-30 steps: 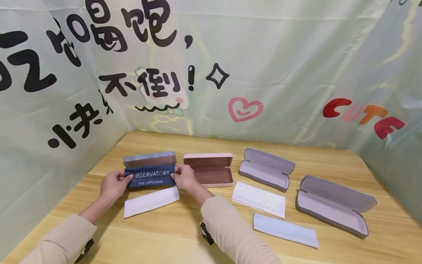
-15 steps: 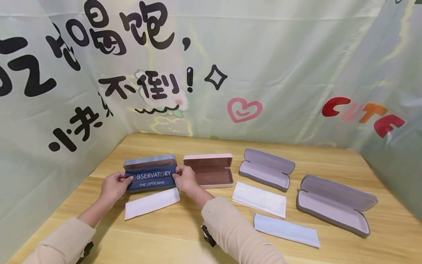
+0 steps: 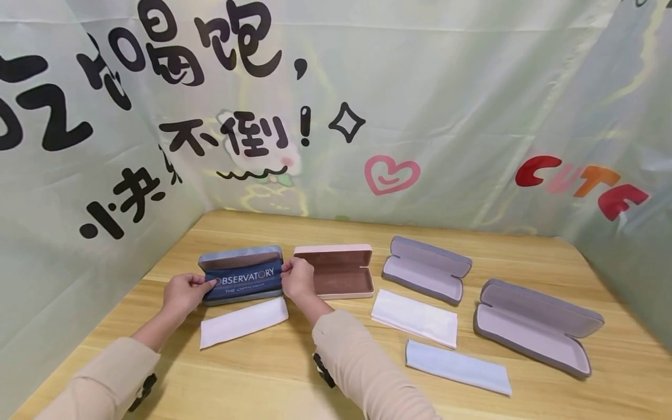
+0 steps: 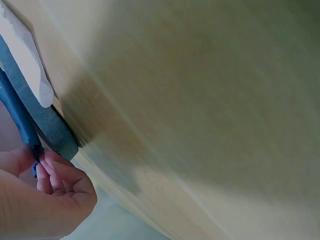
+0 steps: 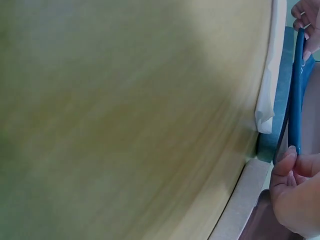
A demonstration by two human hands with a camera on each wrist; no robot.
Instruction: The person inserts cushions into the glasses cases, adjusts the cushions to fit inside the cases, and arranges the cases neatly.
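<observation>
Navy cloth (image 3: 247, 280) between left hand (image 3: 182, 292) and right hand (image 3: 298, 279), each pinching one end.

The folded navy-blue cloth with white lettering (image 3: 244, 281) now sits a little farther back over the open blue hard-shelled case (image 3: 238, 255), baring more front edge, its lower printed line foreshortened.

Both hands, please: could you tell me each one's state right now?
Left hand: pinching one end of the dark-blue rectangular cloth.
Right hand: pinching its other end.
</observation>
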